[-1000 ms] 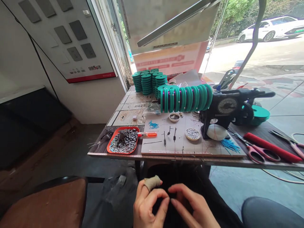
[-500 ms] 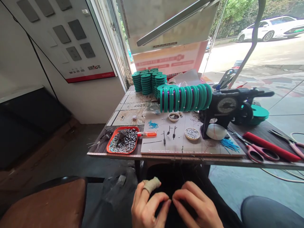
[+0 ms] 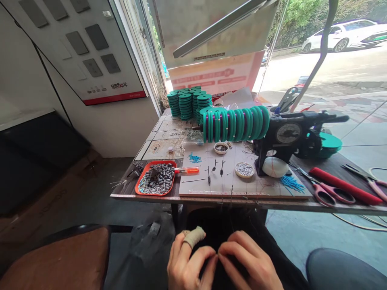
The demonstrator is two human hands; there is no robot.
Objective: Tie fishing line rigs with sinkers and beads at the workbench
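Observation:
Below the table's front edge, over my dark-clothed lap, my left hand [image 3: 192,262] is closed in a pinch of thumb and forefinger. A beige wrap covers one of its fingers. My right hand [image 3: 249,259] pinches too, its fingertips close against the left ones. Whatever lies between the fingertips is too small to make out; a faint thin line runs up from near the right hand toward the table edge. Nearest on the board [image 3: 193,189] are small dark weights on short stems [image 3: 221,169] and a round dish of pale beads [image 3: 244,170].
An orange tray [image 3: 137,189] of metal weights stands left, beside an orange-capped pen-like tool [image 3: 189,170]. A black winding machine [image 3: 287,135] carries a row of green spools [image 3: 236,124]. Green spools [image 3: 185,106] are stacked behind. Scissors [image 3: 326,195] and a red stick [image 3: 344,186] lie right.
My two hands' fingertips have come slightly closer together, still pinched. The view has shifted very slightly; the things on the table stay where they were.

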